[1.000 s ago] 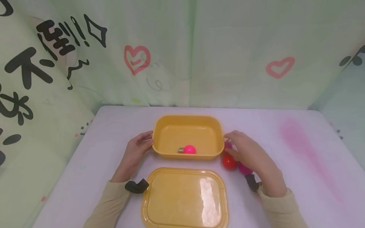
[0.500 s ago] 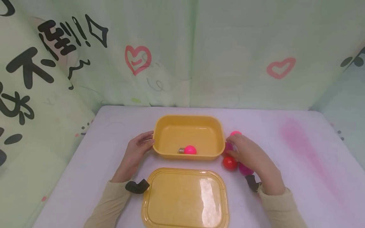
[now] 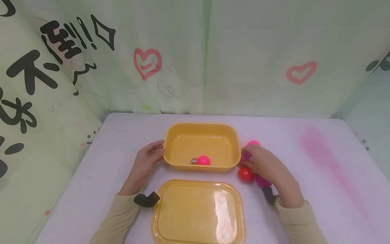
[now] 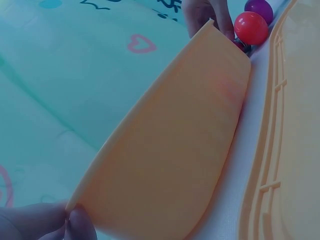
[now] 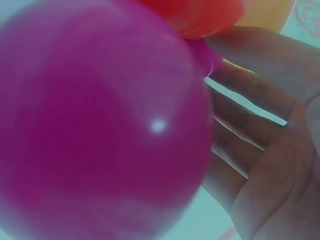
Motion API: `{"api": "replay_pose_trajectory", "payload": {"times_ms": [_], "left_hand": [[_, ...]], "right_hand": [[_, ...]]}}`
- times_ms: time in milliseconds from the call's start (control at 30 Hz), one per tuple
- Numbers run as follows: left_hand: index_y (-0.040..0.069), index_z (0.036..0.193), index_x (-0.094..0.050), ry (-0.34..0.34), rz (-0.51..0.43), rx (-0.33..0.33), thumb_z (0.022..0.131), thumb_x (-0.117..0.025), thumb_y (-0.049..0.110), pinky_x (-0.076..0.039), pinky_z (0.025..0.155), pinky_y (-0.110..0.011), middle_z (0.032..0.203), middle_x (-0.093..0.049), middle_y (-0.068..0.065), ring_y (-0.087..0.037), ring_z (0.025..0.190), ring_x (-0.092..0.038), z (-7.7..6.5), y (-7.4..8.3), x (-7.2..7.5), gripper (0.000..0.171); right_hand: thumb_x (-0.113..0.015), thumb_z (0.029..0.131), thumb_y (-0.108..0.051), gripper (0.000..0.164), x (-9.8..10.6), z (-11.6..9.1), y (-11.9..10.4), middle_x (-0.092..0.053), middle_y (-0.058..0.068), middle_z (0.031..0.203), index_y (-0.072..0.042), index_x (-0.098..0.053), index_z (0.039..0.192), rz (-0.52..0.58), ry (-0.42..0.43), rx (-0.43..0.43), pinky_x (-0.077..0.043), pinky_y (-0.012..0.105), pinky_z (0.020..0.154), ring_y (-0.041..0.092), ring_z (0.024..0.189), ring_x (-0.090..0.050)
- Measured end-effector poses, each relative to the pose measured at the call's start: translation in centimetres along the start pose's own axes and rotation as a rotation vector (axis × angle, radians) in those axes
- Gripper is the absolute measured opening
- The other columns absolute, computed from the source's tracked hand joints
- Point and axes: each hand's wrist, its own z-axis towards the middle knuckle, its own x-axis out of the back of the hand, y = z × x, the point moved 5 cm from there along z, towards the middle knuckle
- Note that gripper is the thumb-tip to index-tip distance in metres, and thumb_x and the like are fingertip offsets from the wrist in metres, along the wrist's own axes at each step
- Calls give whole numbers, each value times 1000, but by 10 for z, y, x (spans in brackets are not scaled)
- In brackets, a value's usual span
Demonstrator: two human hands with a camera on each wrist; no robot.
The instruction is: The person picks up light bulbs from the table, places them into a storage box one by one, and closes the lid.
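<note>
Left hand (image 3: pixel 141 166) pinches the rim of the yellow box (image 3: pixel 201 143) — probably light, stiff plastic; hold by rim. Right hand (image 3: pixel 265 164) surrounds a magenta bulb (image 3: pixel 244 157) beside the box — can't tell if gripped; likely smooth, slippery. Curtain (image 3: pixel 250 74): 不 (image 3: pixel 29 79) legible, no brand visible.

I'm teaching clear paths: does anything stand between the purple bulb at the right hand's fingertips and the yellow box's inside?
Yes: the right wall of the yellow box stands between the purple bulb and the inside. Nothing visible covers the box.
</note>
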Motion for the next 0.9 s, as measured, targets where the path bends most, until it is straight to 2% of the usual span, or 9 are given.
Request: {"api": "replay_pose_trajectory", "payload": {"times_ms": [300,667,800,900], "left_hand": [[5,138,-55,5,1,7,96,-64,10,-54,91,-21,137,-56,-16,-23,118,-58,0,0,0,43],[4,137,-55,-2,-15,-4,96,-65,8,-55,90,-22,135,-56,-17,-24,117,-58,1,-1,0,43],[5,138,-55,0,0,-2,96,-65,10,-54,91,-22,136,-56,-16,-24,118,-58,0,0,0,43],[7,138,-55,4,15,0,96,-65,12,-54,92,-22,136,-57,-14,-22,118,-59,-1,1,0,43]], "right_hand": [[-78,84,-14,34,0,0,-2,-64,8,99,-5,-68,116,-9,44,82,-55,51,90,26,93,-61],[-78,86,-17,38,-1,1,3,-63,8,104,-9,-69,121,22,14,52,-56,51,88,26,96,-62],[-78,86,-18,42,2,-1,4,-63,9,109,-8,-67,125,31,5,32,-56,51,88,28,99,-62],[-79,84,-15,45,7,-3,4,-63,11,111,-5,-65,126,27,25,47,-56,52,89,30,101,-62]]}}
